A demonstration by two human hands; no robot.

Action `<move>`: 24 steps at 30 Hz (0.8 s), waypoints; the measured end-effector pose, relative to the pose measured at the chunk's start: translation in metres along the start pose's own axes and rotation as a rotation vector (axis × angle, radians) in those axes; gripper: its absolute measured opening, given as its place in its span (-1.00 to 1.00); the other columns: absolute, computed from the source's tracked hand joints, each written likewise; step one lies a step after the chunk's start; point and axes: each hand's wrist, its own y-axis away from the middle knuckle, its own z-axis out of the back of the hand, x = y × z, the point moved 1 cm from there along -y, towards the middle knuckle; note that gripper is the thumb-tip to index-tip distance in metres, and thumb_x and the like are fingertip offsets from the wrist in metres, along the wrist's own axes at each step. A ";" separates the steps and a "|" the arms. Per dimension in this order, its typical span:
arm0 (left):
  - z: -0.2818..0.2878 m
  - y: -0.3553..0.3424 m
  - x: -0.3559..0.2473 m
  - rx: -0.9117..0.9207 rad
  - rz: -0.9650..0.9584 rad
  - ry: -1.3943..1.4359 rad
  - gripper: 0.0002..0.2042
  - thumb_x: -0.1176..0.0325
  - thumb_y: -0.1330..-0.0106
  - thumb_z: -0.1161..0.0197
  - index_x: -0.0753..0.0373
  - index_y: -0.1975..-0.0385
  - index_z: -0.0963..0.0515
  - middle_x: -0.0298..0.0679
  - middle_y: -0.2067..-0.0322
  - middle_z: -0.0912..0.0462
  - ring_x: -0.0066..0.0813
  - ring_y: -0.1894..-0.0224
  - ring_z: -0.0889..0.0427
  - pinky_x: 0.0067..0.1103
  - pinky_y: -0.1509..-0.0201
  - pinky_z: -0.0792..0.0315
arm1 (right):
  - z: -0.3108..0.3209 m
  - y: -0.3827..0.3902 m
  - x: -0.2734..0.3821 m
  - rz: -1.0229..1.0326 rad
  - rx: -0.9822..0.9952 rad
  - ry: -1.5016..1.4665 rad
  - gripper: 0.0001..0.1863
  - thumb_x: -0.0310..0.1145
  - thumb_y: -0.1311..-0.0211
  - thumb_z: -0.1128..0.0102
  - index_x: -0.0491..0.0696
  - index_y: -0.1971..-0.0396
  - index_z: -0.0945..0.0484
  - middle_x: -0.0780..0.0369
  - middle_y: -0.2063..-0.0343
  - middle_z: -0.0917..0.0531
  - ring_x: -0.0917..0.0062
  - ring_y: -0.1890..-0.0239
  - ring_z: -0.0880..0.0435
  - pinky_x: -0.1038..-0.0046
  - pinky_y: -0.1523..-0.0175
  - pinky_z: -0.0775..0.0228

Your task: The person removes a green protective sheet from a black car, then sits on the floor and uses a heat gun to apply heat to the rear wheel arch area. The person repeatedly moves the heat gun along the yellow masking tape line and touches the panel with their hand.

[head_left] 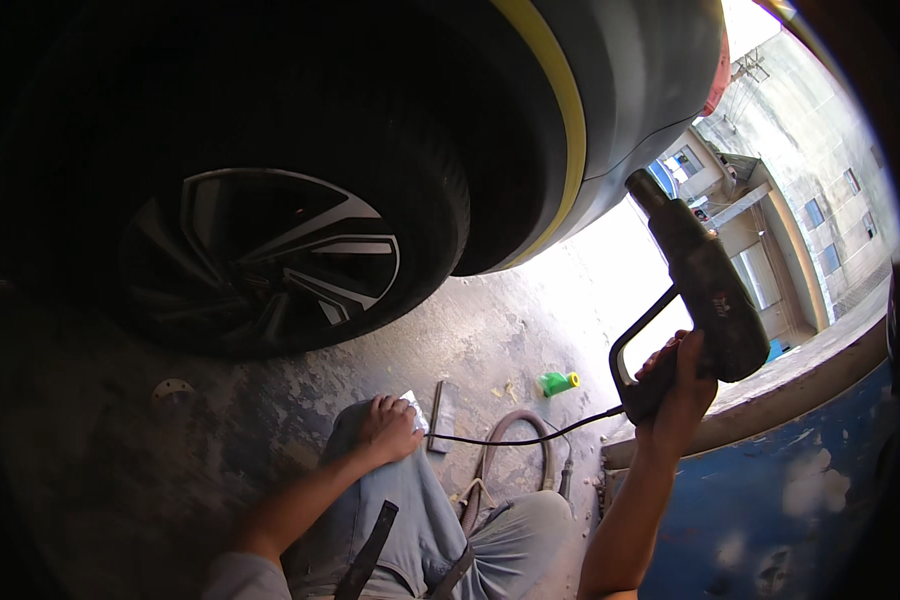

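Note:
My right hand [675, 375] is wrapped round the handle of a dark heat gun [710, 280], raised at the right. Its nozzle points up and left, close to the lower edge of a car's grey bumper [635, 90]. Yellow tape [568, 110] follows the wheel arch edge. A black cord runs from the handle leftward past my knee. My left hand [390, 430] rests on my knee, fingers curled over a small white flat piece [415, 408]; part of that piece is hidden under the hand.
A wheel [290, 260] with a dark tyre fills the upper left. On the worn floor lie a green bottle with a yellow cap [558, 383], a flat dark bar [440, 415] and a coiled hose [515, 420]. A blue, paint-patched surface [770, 490] stands at the right.

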 end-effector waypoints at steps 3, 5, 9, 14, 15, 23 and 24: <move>0.001 0.000 -0.003 -0.010 -0.021 0.009 -0.61 0.10 -0.13 -0.33 0.30 0.19 -0.64 -0.05 0.01 -0.61 -0.11 -0.23 -0.38 -0.15 -0.45 -0.01 | 0.003 -0.002 -0.007 -0.026 -0.001 0.001 -0.66 -0.07 -0.41 -0.25 -0.07 0.33 -0.51 0.37 0.62 -0.47 0.67 0.63 -0.48 0.55 0.51 -0.38; 0.002 0.000 -0.003 -0.003 -0.031 0.010 -0.61 0.10 -0.13 -0.33 0.31 0.20 -0.64 -0.05 0.02 -0.61 -0.11 -0.22 -0.39 -0.15 -0.45 -0.03 | 0.006 -0.003 -0.012 -0.058 -0.006 -0.008 -0.66 -0.06 -0.40 -0.26 -0.05 0.36 -0.51 0.38 0.63 -0.47 0.67 0.64 -0.47 0.56 0.52 -0.38; 0.008 0.001 -0.005 -0.002 -0.038 0.022 -0.61 0.10 -0.12 -0.32 0.31 0.21 -0.64 -0.06 0.02 -0.62 -0.10 -0.21 -0.41 -0.16 -0.43 -0.07 | 0.013 -0.001 -0.019 -0.061 -0.021 -0.010 -0.72 -0.18 -0.41 -0.27 -0.08 0.37 -0.49 0.34 0.62 -0.49 0.66 0.63 -0.52 0.58 0.53 -0.40; 0.017 0.002 -0.007 0.052 0.004 0.034 -0.58 0.11 -0.17 -0.34 0.31 0.10 -0.62 -0.07 -0.09 -0.58 -0.15 -0.29 -0.37 -0.20 -0.47 -0.03 | 0.019 0.000 -0.022 -0.087 -0.060 0.055 -0.71 -0.19 -0.41 -0.27 -0.08 0.39 -0.50 0.34 0.64 -0.49 0.66 0.65 -0.52 0.58 0.54 -0.40; 0.018 0.002 -0.007 0.081 0.016 0.037 -0.57 0.12 -0.17 -0.34 0.31 0.09 -0.61 -0.06 -0.10 -0.58 -0.14 -0.29 -0.37 -0.20 -0.48 -0.02 | 0.019 0.000 -0.022 -0.079 -0.050 0.064 -0.71 -0.19 -0.41 -0.27 -0.08 0.40 -0.50 0.33 0.64 -0.49 0.67 0.65 -0.52 0.57 0.54 -0.40; 0.027 0.002 0.002 -0.023 -0.034 0.067 -0.61 0.13 -0.19 -0.31 0.35 0.17 -0.63 -0.03 0.00 -0.61 -0.11 -0.25 -0.39 -0.19 -0.45 -0.03 | 0.019 0.003 -0.014 -0.093 -0.002 -0.013 -0.70 -0.16 -0.41 -0.27 -0.10 0.36 -0.52 0.32 0.63 -0.52 0.65 0.65 -0.53 0.55 0.54 -0.41; 0.029 0.003 0.002 0.008 -0.018 0.051 -0.62 0.13 -0.19 -0.31 0.34 0.17 -0.63 -0.04 -0.01 -0.61 -0.12 -0.26 -0.38 -0.20 -0.46 -0.03 | 0.019 0.003 -0.014 -0.095 0.020 -0.050 -0.70 -0.15 -0.40 -0.27 -0.10 0.34 -0.53 0.32 0.63 -0.52 0.64 0.65 -0.53 0.55 0.53 -0.41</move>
